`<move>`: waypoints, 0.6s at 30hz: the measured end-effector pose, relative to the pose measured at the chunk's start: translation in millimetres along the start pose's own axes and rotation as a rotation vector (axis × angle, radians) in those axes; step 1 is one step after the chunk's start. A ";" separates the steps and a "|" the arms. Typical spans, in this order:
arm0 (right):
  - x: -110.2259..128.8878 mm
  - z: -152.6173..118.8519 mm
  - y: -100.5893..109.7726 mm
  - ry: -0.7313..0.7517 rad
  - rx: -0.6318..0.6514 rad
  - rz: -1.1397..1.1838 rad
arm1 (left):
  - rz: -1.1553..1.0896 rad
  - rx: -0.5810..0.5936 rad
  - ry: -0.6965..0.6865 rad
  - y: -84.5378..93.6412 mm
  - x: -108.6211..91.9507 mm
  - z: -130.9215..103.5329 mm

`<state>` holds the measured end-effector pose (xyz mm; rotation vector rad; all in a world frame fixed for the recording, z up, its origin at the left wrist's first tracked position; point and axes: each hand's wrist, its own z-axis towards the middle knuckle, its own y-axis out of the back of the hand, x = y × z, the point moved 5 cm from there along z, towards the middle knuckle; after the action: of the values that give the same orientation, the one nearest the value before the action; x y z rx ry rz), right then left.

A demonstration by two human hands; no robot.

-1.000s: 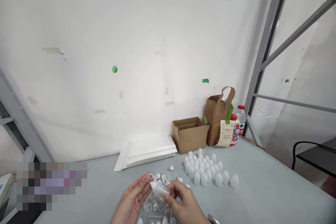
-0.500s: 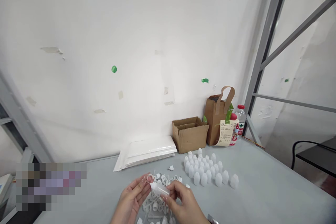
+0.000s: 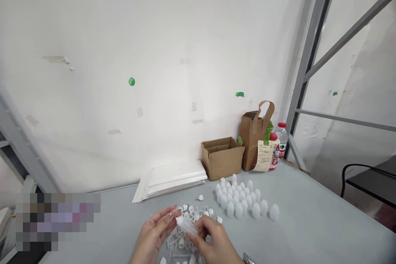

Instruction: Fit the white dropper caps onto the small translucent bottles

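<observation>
Between my hands is a translucent white tube-shaped piece [image 3: 186, 225], slightly blurred. My right hand [image 3: 213, 239] pinches its right end between thumb and fingers. At its left end, the fingertips of my left hand [image 3: 154, 231] are closed on it. Below and behind the hands lies a pile of white caps with thin cords [image 3: 181, 242], partly covered by the hands. To the right, several frosted white domed pieces [image 3: 236, 198] stand upright in a close group.
Flat white packages [image 3: 171, 179] lie stacked by the wall. Beside them stand an open cardboard box [image 3: 222, 163], a brown paper bag [image 3: 249, 144] and a bottle with a red cap [image 3: 281, 136]. A single white cap [image 3: 200, 198] lies behind the pile.
The tube-shaped piece has turned slightly in my fingers and sits a little further left in view. The whole view has shifted slightly.
</observation>
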<state>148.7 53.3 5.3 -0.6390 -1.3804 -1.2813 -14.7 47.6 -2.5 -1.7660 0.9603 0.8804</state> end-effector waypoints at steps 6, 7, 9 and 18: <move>4.9 -0.1 1.3 -0.004 0.003 0.001 | -0.051 0.013 0.019 -2.2 3.7 0.5; 5.3 0.1 1.6 -0.007 -0.002 0.008 | -0.069 0.000 0.028 -2.3 4.2 0.8; 5.2 0.7 1.8 -0.015 -0.012 0.028 | -0.114 -0.034 0.032 -1.8 4.1 1.6; -0.6 2.8 0.9 -0.001 -0.017 0.072 | -0.141 -0.074 -0.002 2.8 1.2 3.9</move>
<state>148.7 56.3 5.5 -0.6948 -1.3367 -1.2362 -17.2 50.2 -5.9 -1.8708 0.7994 0.8368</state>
